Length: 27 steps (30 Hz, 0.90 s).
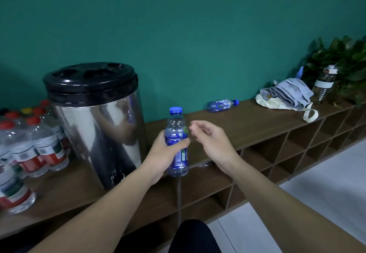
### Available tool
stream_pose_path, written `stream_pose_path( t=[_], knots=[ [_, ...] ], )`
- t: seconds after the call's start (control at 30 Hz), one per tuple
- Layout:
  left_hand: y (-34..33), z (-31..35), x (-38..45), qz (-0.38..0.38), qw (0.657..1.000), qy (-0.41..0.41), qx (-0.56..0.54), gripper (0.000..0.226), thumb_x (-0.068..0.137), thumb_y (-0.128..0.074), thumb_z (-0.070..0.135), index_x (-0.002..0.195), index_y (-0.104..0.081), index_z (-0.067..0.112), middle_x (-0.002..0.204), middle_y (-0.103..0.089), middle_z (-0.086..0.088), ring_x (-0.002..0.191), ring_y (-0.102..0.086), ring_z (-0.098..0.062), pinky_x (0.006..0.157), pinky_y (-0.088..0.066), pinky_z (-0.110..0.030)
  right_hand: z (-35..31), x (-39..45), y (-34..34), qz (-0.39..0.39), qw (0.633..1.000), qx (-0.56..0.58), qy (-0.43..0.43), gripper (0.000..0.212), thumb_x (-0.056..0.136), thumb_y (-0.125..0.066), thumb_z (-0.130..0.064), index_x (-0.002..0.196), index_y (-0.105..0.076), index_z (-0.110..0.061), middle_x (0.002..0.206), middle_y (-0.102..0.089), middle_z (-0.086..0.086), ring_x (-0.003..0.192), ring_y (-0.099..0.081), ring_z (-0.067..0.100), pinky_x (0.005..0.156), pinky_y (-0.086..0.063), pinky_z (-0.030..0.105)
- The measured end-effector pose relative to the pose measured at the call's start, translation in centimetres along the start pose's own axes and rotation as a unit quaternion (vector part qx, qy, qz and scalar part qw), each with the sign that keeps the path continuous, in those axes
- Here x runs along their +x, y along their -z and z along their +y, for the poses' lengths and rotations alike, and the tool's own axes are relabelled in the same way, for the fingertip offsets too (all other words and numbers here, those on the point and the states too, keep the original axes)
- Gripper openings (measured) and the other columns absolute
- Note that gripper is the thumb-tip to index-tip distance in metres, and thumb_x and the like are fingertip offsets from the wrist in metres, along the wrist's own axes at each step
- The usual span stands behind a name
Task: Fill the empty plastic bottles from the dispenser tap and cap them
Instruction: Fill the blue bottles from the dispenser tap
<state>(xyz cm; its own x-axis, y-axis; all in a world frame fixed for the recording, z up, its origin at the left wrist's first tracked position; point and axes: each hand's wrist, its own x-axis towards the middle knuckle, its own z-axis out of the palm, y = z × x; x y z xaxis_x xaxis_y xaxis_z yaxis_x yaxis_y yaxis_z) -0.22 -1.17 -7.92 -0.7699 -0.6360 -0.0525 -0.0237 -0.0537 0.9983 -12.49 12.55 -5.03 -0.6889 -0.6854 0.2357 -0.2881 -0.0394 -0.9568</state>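
We hold a blue plastic bottle (176, 143) upright in our left hand (164, 153), fingers wrapped round its label, just right of the steel dispenser (99, 125). Our right hand (210, 139) hovers beside it, fingers loosely curled, holding nothing. The blue cap (175, 110) is on (bottle looks empty), so uncapping seems next: a pinch and twist, then down to the tap (116, 177).

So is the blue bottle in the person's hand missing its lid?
No, the blue bottle that the left hand grips upright has its blue cap on top.
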Motion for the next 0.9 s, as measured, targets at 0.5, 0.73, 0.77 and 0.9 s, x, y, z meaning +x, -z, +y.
stream_pose_path(
  t=[0.5, 0.73, 0.77, 0.9],
  knots=[
    [6.4, 3.4, -10.2, 0.055, 0.985, -0.115, 0.115, 0.051, 0.087, -0.097, 0.038, 0.125, -0.066, 0.028, 0.114, -0.081, 0.009, 0.106, -0.08, -0.013, 0.103, -0.063, -0.05, -8.1, -1.2, -7.9, -0.093, 0.984, -0.069, 0.135, 0.025, 0.099, -0.08, -0.047, 0.1, -0.081, -0.022, 0.092, -0.08, 0.001, 0.086, -0.075, 0.019, 0.088, -0.063, 0.044],
    [8.3, 3.5, -13.4, 0.108, 0.946, -0.141, 0.271, 0.05, 0.084, -0.092, 0.059, 0.113, -0.056, 0.043, 0.105, -0.076, 0.019, 0.093, -0.073, 0.002, 0.091, -0.062, -0.035, -12.1, -1.6, -8.5, -0.028, 0.877, -0.433, 0.206, 0.089, 0.092, -0.044, -0.093, 0.059, -0.047, -0.01, 0.049, -0.044, 0.003, 0.052, -0.045, 0.023, 0.053, -0.03, 0.037],
    [8.4, 3.5, -13.6, 0.117, 0.941, -0.145, 0.283, 0.051, 0.083, -0.09, 0.062, 0.114, -0.054, 0.044, 0.105, -0.075, 0.019, 0.093, -0.073, 0.001, 0.09, -0.062, -0.036, -12.3, -1.6, -8.7, -0.037, 0.871, -0.444, 0.206, 0.087, 0.092, -0.046, -0.092, 0.058, -0.045, -0.012, 0.049, -0.043, 0.002, 0.052, -0.045, 0.023, 0.053, -0.029, 0.036],
    [8.8, 3.5, -13.9, 0.14, 0.92, -0.158, 0.331, 0.054, 0.085, -0.086, 0.066, 0.116, -0.048, 0.043, 0.104, -0.072, 0.019, 0.094, -0.071, -0.001, 0.088, -0.063, -0.037, -12.3, -1.4, -9.3, -0.072, 0.877, -0.426, 0.212, 0.078, 0.098, -0.059, -0.076, 0.057, -0.054, -0.01, 0.052, -0.054, 0.006, 0.055, -0.053, 0.024, 0.052, -0.04, 0.036]
  ],
)
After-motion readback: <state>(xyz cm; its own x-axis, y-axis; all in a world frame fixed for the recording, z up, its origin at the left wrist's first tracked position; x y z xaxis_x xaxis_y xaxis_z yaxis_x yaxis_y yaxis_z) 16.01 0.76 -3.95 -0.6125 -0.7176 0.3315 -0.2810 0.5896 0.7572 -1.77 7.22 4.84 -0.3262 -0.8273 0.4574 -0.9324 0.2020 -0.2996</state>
